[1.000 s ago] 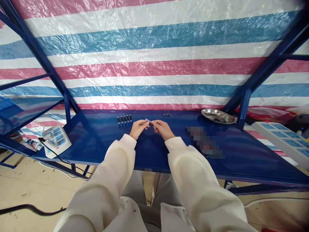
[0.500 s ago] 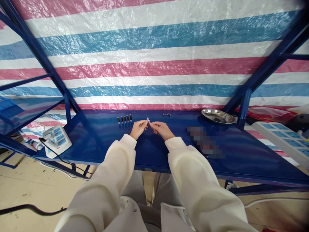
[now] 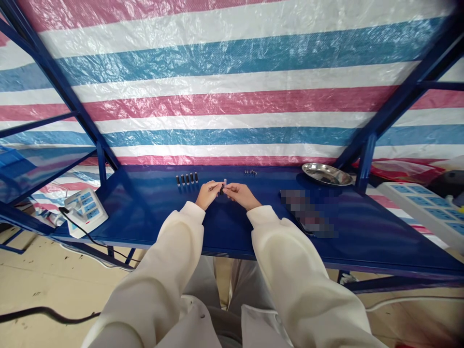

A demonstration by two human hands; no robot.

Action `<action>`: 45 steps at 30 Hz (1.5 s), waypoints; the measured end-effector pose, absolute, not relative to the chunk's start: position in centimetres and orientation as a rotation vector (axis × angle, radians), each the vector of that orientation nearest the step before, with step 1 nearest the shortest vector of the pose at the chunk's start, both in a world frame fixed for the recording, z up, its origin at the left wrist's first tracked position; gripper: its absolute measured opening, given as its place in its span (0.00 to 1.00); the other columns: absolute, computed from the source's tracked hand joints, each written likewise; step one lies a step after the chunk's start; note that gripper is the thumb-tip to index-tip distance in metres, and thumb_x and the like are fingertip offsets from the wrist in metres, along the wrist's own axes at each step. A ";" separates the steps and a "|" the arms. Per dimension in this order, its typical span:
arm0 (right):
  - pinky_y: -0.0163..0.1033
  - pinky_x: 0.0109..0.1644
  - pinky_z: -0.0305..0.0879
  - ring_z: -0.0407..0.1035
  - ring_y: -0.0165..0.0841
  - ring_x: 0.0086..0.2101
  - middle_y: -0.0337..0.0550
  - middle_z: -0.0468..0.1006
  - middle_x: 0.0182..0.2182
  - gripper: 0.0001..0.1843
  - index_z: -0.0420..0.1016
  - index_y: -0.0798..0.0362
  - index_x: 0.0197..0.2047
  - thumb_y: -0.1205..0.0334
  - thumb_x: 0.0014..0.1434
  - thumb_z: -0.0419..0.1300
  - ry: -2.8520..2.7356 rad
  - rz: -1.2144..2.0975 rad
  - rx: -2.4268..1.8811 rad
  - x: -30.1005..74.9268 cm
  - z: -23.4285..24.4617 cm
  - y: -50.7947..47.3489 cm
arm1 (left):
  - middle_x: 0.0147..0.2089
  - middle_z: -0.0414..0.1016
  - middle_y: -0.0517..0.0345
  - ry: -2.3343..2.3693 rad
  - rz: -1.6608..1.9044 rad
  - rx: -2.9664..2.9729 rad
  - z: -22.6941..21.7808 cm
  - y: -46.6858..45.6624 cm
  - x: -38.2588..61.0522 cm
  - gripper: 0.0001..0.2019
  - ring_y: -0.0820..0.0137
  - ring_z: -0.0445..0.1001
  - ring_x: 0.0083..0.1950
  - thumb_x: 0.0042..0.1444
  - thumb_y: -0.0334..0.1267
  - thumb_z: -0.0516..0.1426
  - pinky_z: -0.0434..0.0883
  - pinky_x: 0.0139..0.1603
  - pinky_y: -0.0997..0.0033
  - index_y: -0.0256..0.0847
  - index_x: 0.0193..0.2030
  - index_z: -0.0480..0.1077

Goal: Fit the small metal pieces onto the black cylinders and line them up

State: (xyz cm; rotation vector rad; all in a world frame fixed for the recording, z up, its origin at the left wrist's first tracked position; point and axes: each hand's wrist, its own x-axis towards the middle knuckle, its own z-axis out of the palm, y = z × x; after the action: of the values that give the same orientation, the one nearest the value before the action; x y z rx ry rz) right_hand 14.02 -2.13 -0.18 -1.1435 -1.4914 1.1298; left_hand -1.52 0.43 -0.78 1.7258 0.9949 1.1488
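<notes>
Above the middle of the blue table, my left hand (image 3: 208, 194) and my right hand (image 3: 242, 196) meet, fingertips nearly touching. Between them is a small dark tube with a clear, pale end (image 3: 225, 181) pointing up. My left hand pinches its dark lower part, and the fingers of my right hand close on it from the other side. The fingers hide much of the tube. To the left stands a row of several similar dark tubes (image 3: 187, 179) with pale lower ends. Small shiny metal pieces (image 3: 251, 173) lie beyond my right hand.
An oval metal tray (image 3: 328, 175) sits at the back right of the blue table (image 3: 152, 203). Nearer lies a dark flat object, blurred out (image 3: 306, 212). White power strips (image 3: 85, 211) are at both sides. Blue frame posts (image 3: 366, 162) and a striped plastic sheet stand behind.
The tube has turned from a leftward tilt to nearly upright and sits slightly lower between my fingers. The fingertips of both hands have come closer together. Everything on the table stays put.
</notes>
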 end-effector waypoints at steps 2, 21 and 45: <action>0.35 0.25 0.58 0.61 0.26 0.20 0.34 0.67 0.17 0.21 0.72 0.55 0.29 0.43 0.42 0.63 -1.517 1.107 -1.140 14.0 -0.3 -2.1 | 0.27 0.64 0.61 0.998 1.144 1.725 -0.9 0.5 -1.5 0.12 0.79 0.64 0.23 0.56 0.39 0.55 0.64 0.29 0.74 0.37 0.39 0.78; 0.36 0.28 0.58 0.63 0.30 0.21 0.36 0.69 0.17 0.10 0.66 0.52 0.24 0.55 0.48 0.58 -1.560 0.587 -1.376 15.7 -1.9 2.9 | 0.26 0.74 0.57 1.293 1.273 1.672 -0.7 0.4 -1.5 0.11 0.75 0.68 0.26 0.54 0.35 0.54 0.66 0.30 0.74 0.36 0.34 0.78; 0.38 0.41 0.65 0.72 0.36 0.35 0.47 0.79 0.33 0.08 0.76 0.55 0.36 0.61 0.55 0.58 -1.703 0.230 -1.799 18.0 -3.5 7.9 | 0.31 0.78 0.56 1.296 1.153 1.955 -0.8 -0.2 -0.7 0.10 0.73 0.71 0.29 0.53 0.31 0.54 0.68 0.35 0.72 0.39 0.31 0.78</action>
State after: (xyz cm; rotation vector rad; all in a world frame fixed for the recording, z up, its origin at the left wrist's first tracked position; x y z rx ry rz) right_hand 18.03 7.90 -3.50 -1.7986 -1.7031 0.2299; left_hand -0.70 -0.23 -0.80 1.9554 1.2959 1.1531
